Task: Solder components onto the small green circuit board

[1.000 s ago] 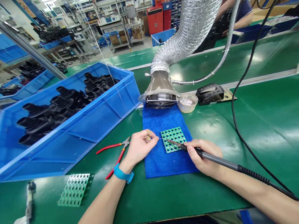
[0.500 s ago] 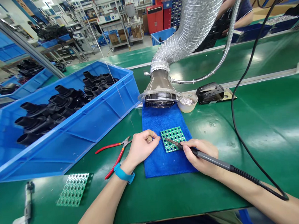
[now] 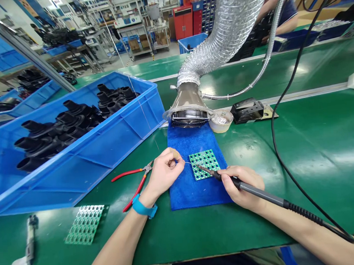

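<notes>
On a blue cloth (image 3: pixel 183 193) lies a green circuit board (image 3: pixel 207 158) with rows of dark round spots. My right hand (image 3: pixel 243 184) is closed around a soldering iron (image 3: pixel 261 192), whose tip points left, over or on the board's left part; contact is hard to tell. Left of the board, my left hand (image 3: pixel 167 169) pinches a thin solder wire (image 3: pixel 188 162), and the wire's end reaches the board's left edge. Red-handled cutting pliers (image 3: pixel 141 182) rest open on the table beside my left wrist.
A blue crate (image 3: pixel 105 132) of black rubber-like parts stands at left. A fume extractor hood (image 3: pixel 190 104) hangs behind the cloth, near a small round dish (image 3: pixel 220 120) and black metal holder (image 3: pixel 248 109). Another board (image 3: pixel 86 225) lies front left. A person's arm (image 3: pixel 288 24) shows behind.
My left hand has drawn slightly left and up, showing more wire between fingers and board. My right hand and the iron have shifted a little right.
</notes>
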